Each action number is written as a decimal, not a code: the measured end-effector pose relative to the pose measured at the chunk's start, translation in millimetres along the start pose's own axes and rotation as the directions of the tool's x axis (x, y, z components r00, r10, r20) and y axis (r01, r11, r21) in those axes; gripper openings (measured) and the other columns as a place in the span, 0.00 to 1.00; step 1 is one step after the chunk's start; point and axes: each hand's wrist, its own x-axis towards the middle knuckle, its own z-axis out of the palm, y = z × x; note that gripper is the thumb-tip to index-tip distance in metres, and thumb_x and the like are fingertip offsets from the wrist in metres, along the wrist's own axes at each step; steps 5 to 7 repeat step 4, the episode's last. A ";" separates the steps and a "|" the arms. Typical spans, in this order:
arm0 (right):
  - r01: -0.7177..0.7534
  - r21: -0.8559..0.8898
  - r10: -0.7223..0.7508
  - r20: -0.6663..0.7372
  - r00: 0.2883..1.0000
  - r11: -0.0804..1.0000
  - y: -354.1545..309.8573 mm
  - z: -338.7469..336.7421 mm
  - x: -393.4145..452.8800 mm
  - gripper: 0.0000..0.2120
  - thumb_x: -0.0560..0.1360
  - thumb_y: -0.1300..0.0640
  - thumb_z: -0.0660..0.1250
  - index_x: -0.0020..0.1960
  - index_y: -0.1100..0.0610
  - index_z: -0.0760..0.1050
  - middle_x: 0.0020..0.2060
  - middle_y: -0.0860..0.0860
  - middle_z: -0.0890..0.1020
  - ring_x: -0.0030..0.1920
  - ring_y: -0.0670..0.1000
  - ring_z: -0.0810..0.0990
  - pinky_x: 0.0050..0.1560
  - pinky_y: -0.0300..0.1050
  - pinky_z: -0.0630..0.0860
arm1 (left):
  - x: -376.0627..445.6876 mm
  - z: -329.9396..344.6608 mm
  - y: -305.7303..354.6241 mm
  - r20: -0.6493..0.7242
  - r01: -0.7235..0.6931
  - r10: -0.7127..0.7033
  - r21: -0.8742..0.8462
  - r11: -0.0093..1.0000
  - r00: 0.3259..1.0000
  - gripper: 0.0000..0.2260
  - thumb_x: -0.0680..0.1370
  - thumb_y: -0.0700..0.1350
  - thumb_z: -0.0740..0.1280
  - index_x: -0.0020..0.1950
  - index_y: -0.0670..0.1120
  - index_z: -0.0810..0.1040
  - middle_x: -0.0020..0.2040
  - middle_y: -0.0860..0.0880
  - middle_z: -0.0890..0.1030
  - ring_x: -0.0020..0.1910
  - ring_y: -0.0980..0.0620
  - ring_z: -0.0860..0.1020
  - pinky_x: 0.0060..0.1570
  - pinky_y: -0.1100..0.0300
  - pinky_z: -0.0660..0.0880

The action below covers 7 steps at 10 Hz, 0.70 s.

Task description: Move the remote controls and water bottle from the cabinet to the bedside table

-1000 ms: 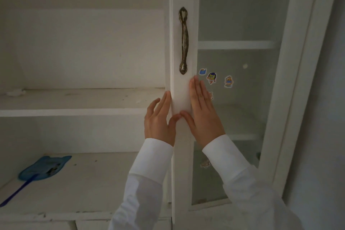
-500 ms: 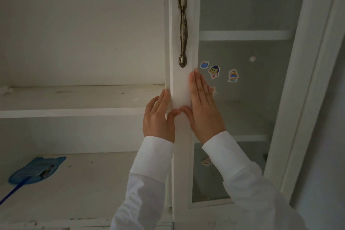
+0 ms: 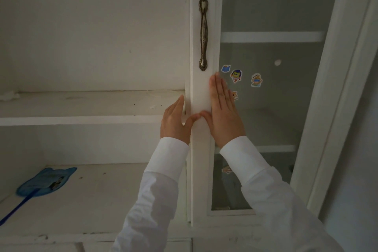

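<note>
No remote control or water bottle shows in the head view. Both my hands are on the white cabinet door (image 3: 201,180), just below its bronze handle (image 3: 203,35). My left hand (image 3: 173,122) lies along the door's left edge with straight fingers pointing up and its thumb on the front face. My right hand (image 3: 223,112) presses flat against the door's frame and glass pane, its thumb meeting the left thumb. The open left half of the cabinet shows bare white shelves (image 3: 81,119).
A blue fly swatter (image 3: 45,182) lies on the lower shelf (image 3: 112,200) at the left. Cartoon stickers (image 3: 236,75) are stuck on the glass pane. Behind the glass are more white shelves (image 3: 272,37). A wall stands to the right of the cabinet.
Both hands stay on the door at the same spot below the handle. Only the view has shifted slightly.
</note>
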 end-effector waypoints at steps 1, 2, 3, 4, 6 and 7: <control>-0.005 0.025 0.004 0.033 0.999 1.000 -1.8 -8.2 -1.5 0.37 0.78 0.57 0.60 0.77 0.55 0.39 0.77 0.50 0.43 0.77 0.48 0.40 0.77 0.50 0.46 | -5.2 -6.1 -2.8 0.007 -0.079 0.078 0.010 0.997 0.997 0.26 0.76 0.51 0.67 0.72 0.46 0.66 0.70 0.47 0.71 0.69 0.48 0.67 0.65 0.62 0.60; -0.003 0.021 0.002 0.052 0.999 1.000 -4.8 -21.4 -6.0 0.33 0.79 0.53 0.58 0.77 0.55 0.42 0.78 0.49 0.44 0.77 0.47 0.42 0.76 0.44 0.46 | -12.1 -16.9 -12.1 -0.011 -0.134 0.134 0.021 0.991 0.991 0.23 0.76 0.50 0.66 0.70 0.47 0.69 0.69 0.48 0.72 0.69 0.50 0.68 0.66 0.62 0.61; -0.025 0.073 0.021 0.066 0.998 0.997 -13.1 -35.4 -20.8 0.30 0.80 0.51 0.56 0.77 0.54 0.45 0.78 0.48 0.48 0.77 0.47 0.44 0.75 0.43 0.46 | -24.1 -30.8 -16.5 -0.007 -0.201 0.202 0.032 0.979 0.979 0.21 0.76 0.49 0.66 0.69 0.48 0.70 0.68 0.48 0.73 0.68 0.50 0.70 0.67 0.58 0.65; -0.062 0.117 0.054 0.069 0.996 0.991 -15.7 -44.4 -37.3 0.28 0.80 0.50 0.56 0.77 0.53 0.50 0.77 0.48 0.53 0.77 0.48 0.48 0.74 0.42 0.48 | -31.1 -43.7 -20.0 -0.032 -0.293 0.296 0.077 0.953 0.955 0.20 0.76 0.47 0.66 0.68 0.47 0.72 0.67 0.47 0.74 0.67 0.49 0.71 0.66 0.60 0.64; -0.062 0.117 0.054 0.069 0.996 0.991 -15.7 -44.4 -37.3 0.28 0.80 0.50 0.56 0.77 0.53 0.50 0.77 0.48 0.53 0.77 0.48 0.48 0.74 0.42 0.48 | -31.1 -43.7 -20.0 -0.032 -0.293 0.296 0.077 0.953 0.955 0.20 0.76 0.47 0.66 0.68 0.47 0.72 0.67 0.47 0.74 0.67 0.49 0.71 0.66 0.60 0.64; -0.062 0.117 0.054 0.069 0.996 0.991 -15.7 -44.4 -37.3 0.28 0.80 0.50 0.56 0.77 0.53 0.50 0.77 0.48 0.53 0.77 0.48 0.48 0.74 0.42 0.48 | -31.1 -43.7 -20.0 -0.032 -0.293 0.296 0.077 0.953 0.955 0.20 0.76 0.47 0.66 0.68 0.47 0.72 0.67 0.47 0.74 0.67 0.49 0.71 0.66 0.60 0.64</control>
